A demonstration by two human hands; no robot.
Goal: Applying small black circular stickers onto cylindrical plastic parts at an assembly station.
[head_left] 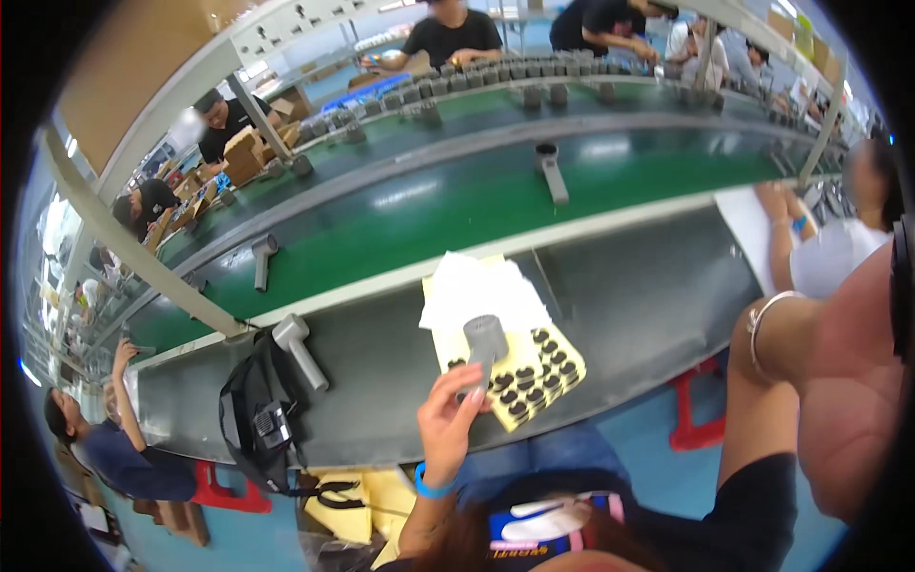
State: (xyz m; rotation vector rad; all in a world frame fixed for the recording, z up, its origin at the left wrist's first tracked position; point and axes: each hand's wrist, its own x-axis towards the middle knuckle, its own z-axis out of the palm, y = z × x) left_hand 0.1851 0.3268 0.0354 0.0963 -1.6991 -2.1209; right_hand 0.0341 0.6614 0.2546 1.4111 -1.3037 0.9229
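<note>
My left hand (446, 417), with a blue band at its wrist, is closed round the handle of a grey hair dryer housing (485, 336). The housing's round head points up and away from me. It is held over a yellow sheet (562, 379) that bears rows of black oval pieces. White sheets (477, 291) lie across the far part of the yellow one. My right arm (762, 400), with a bracelet, is raised at the right edge, very close to the camera. The fingers of my right hand are hidden.
Another grey dryer housing (303, 355) lies beside a black bag (253, 415) on the dark bench. Beyond a pale rail, a green conveyor (429, 195) carries more housings (551, 176). Red stools (694, 410) stand below the bench. A co-worker (843, 243) sits close on the right.
</note>
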